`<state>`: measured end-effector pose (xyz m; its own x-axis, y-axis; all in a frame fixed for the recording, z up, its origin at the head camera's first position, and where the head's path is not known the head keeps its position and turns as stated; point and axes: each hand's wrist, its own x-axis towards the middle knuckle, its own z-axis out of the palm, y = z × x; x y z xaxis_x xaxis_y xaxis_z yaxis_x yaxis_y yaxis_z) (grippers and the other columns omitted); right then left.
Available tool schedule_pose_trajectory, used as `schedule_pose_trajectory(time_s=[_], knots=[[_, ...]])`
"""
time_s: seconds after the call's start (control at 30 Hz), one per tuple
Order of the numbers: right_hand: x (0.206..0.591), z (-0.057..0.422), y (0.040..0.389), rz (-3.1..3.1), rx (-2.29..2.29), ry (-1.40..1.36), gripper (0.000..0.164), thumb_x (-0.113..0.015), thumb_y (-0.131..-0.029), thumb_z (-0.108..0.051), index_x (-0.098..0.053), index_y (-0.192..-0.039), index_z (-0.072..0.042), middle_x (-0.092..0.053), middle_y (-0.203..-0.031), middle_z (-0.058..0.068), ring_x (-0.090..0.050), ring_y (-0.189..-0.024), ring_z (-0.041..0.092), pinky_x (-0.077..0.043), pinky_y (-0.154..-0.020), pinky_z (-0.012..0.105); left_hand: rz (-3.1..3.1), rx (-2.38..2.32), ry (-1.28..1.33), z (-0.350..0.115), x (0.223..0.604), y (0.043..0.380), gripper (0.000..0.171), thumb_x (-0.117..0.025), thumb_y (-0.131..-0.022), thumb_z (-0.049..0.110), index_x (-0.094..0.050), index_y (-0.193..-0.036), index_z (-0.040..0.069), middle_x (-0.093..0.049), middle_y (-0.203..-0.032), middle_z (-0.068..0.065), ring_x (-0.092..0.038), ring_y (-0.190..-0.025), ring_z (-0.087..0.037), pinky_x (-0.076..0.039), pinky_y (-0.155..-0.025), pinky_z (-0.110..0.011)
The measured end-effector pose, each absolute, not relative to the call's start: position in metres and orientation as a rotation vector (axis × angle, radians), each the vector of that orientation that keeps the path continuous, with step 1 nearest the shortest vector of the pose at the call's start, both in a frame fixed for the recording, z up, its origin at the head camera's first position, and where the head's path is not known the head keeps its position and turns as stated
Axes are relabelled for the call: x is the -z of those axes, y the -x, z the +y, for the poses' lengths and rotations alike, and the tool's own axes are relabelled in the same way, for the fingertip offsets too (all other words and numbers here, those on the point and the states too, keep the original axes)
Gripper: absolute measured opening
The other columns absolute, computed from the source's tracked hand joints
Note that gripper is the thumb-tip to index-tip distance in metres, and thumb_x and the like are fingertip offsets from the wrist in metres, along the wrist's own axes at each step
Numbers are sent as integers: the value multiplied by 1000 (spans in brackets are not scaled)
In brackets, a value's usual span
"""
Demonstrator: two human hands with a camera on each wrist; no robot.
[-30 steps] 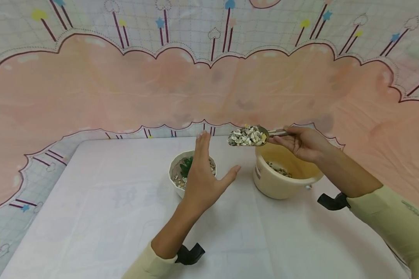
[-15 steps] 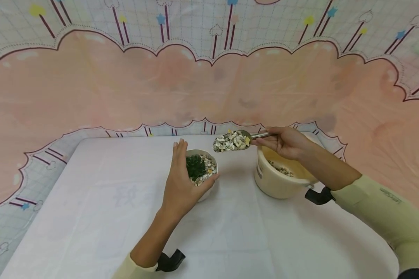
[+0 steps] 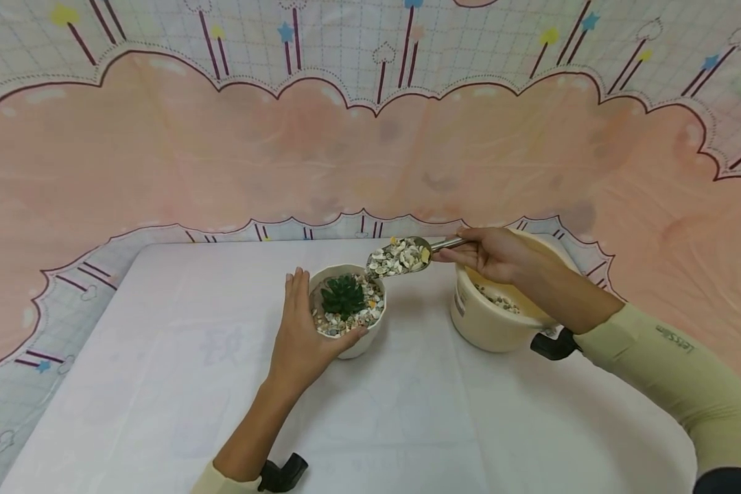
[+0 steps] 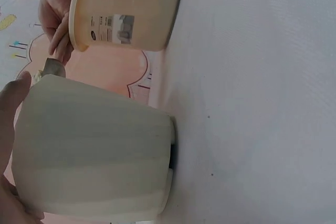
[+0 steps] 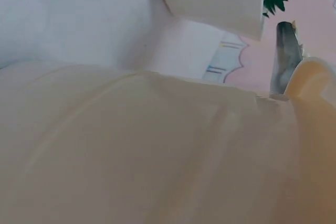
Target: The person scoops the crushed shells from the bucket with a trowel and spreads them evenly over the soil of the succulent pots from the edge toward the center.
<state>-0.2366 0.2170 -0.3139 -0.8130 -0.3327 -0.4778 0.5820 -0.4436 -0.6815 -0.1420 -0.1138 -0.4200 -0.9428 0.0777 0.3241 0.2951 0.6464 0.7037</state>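
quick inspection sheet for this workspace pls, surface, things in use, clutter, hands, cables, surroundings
Surface: white cloth, a few dark specks in the left wrist view
Job's things: metal scoop heaped with stone chips; upright off-white faceted pot with green plant and chips; cream bucket, some chips inside
Clutter: nothing seen
Hands: right hand holds the scoop's handle; left hand at the pot's side, fingers fairly straight, firmness of contact unclear
Cables: nothing seen
Surroundings: pink-and-white printed backdrop behind
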Motion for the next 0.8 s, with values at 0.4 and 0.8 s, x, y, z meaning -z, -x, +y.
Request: schedule_pose_trajectory(time_s=[0.4, 0.8], knots=[[317, 214, 236, 1285, 2256, -387, 34, -32, -116, -14, -58, -113, 9, -71, -96, 37, -77, -88, 41, -58, -90, 30, -2581, 1197, 341, -113, 428, 145, 135, -97, -72, 49, -16, -166, -3, -17, -171, -24, -7, -159, -40, -22, -122, -63], [316, 210, 235, 1401, 2223, -366, 39, -34, -116, -13, -63, -102, 7, -74, -93, 31, -78, -85, 38, -59, -87, 30, -2616, 1188, 340, -114, 429, 147, 140, -98, -68, 52, -15, -167, -1, -17, -172, -21, -6, -160, -38, -23, -122, -62]])
